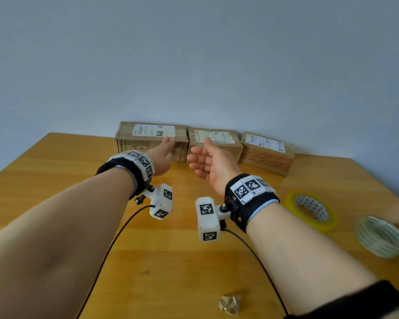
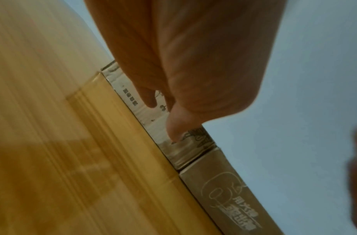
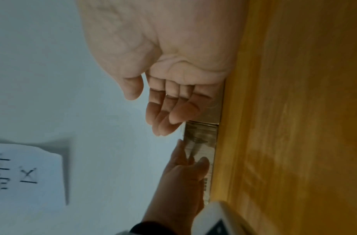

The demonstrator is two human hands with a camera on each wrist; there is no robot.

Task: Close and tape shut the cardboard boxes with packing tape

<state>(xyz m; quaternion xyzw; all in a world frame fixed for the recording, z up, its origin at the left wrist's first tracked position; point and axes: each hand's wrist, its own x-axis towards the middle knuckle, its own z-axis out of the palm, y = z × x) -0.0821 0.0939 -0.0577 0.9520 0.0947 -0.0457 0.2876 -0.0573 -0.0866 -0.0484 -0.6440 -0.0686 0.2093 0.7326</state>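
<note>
Head view. Showed both arms stretched forward over a wooden table. Found the left hand with fingers straight, up against the front of the left box; touching or not, impossible to tell. Found the right hand spread wide, palm turned left, holding nothing, in front of the middle box. Placed a right box beside those two, all three in a row at the far edge, against a plain grey wall, flaps down, labels on top. Placed a yellow tape roll and a pale roll near the right edge, untouched, and a crumpled scrap at the near edge.

Left wrist view. Looked along the empty left hand, fingertips at the printed front of the left box, with the middle box just beside it.

Right wrist view. Looked along the open, empty right hand toward the left hand at the same box. Caught a white paper on the wall.

Judged as the opening step: fetching the left box. Likely called next for a two-handed grip on its ends and a pull nearer, before any taping.
</note>
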